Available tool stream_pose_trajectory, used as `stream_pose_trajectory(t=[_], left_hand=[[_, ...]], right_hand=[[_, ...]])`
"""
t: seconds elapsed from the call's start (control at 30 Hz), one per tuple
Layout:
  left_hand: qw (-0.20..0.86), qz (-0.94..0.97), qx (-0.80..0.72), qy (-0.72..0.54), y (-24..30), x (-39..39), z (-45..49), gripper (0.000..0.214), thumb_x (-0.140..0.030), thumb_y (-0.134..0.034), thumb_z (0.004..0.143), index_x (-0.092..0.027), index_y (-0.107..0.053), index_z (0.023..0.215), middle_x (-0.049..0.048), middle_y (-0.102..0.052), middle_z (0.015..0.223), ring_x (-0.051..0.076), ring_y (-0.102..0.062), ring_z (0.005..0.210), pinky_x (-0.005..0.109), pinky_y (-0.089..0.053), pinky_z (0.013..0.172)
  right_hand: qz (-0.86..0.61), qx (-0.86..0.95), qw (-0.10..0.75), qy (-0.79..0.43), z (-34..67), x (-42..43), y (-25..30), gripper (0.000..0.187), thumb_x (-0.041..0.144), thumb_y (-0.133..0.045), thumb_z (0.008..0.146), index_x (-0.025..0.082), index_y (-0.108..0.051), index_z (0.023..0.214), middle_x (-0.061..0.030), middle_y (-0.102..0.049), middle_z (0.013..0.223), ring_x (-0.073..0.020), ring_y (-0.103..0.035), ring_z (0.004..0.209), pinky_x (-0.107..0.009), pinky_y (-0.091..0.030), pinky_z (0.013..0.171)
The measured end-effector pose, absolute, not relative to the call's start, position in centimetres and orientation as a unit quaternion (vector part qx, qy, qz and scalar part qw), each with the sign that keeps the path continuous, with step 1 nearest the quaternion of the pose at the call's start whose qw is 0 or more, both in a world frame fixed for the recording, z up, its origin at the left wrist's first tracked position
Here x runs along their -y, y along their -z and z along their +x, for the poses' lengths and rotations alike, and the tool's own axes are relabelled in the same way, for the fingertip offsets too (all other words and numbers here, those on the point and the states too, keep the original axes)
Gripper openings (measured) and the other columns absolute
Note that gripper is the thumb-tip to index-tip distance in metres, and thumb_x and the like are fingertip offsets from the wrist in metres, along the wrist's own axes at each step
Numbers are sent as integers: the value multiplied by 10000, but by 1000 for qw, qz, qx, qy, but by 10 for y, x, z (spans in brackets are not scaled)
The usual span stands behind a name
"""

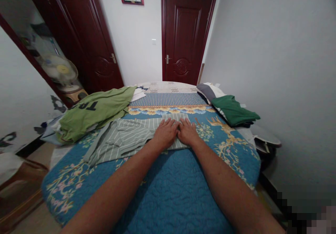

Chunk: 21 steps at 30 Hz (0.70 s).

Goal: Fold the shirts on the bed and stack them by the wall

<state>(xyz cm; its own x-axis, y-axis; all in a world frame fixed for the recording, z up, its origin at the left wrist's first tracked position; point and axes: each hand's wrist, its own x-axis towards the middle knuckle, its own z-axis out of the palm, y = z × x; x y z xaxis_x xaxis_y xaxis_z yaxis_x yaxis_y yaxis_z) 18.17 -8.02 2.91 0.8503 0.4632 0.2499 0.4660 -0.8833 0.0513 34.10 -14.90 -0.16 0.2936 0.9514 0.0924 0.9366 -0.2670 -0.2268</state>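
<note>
A grey-green garment with white stripes [136, 132] lies spread on the blue quilted cover [173, 181]. Its right part looks folded over, and I cannot tell whether it is a shirt or trousers. My left hand [166, 133] rests palm down on the right part of the cloth, fingers stretched away from me. Beside it, my right hand [187, 132] also lies flat on the fabric near its right edge. The two hands touch or nearly touch at the thumbs, and they hide some of the garment beneath.
On the left of the table lies a pile of clothes topped by a green shirt with dark letters [97, 110]. A dark green folded garment [233, 111] sits on another stack at the right. A wooden chair [26, 178] stands at lower left, near a fan [61, 69].
</note>
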Motion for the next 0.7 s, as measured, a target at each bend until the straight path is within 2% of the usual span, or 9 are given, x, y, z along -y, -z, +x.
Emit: stream_pose_trajectory(t=[0.07,0.13,0.27,0.43,0.53,0.7], left_hand=[[11,-956,276,97,-13,71,182,590,-468,-387,1116,-181,-520,1614,176,-493,1686,363,-372,1610,616,-220,1322],[9,-949,306,73,-1,65,178,711,-562,-329,1111,-133,-451,1665,197,-388,1748,381,-303,1644,642,-175,1327],[11,-944,328,46,2,63,170,772,-576,-304,1098,-100,-385,1700,216,-290,1781,376,-257,1664,635,-127,1338],[2,-942,335,33,-3,64,173,795,-588,-297,1087,-99,-368,1709,210,-270,1787,387,-248,1666,638,-134,1334],[-2,-943,331,39,-4,64,175,790,-582,-321,1081,-90,-395,1695,228,-307,1769,403,-284,1651,652,-132,1328],[9,-944,322,65,-4,64,176,751,-564,-425,1057,-89,-500,1633,257,-428,1702,446,-381,1596,670,8,1327]], right_hand=[[-794,595,120,-34,342,150,2,590,447,-424,1101,293,-443,1670,-80,-297,1799,-352,-174,1673,-691,-182,1302],[-797,590,127,-31,343,150,4,604,457,-386,1111,264,-422,1683,-88,-297,1798,-331,-174,1676,-675,-179,1309],[-820,553,144,-29,344,145,9,646,478,-337,1120,170,-412,1682,-139,-285,1796,-304,-194,1675,-630,-175,1323],[-840,521,144,-38,350,130,11,738,564,-321,1110,113,-392,1690,-173,-289,1786,-312,-218,1669,-598,-126,1339],[-854,503,128,-38,360,112,8,781,601,-308,1102,102,-380,1697,-190,-283,1784,-344,-227,1664,-632,-64,1335],[-856,502,115,-53,378,83,2,809,618,-302,1099,50,-417,1663,-239,-317,1758,-385,-266,1643,-674,-170,1303]])
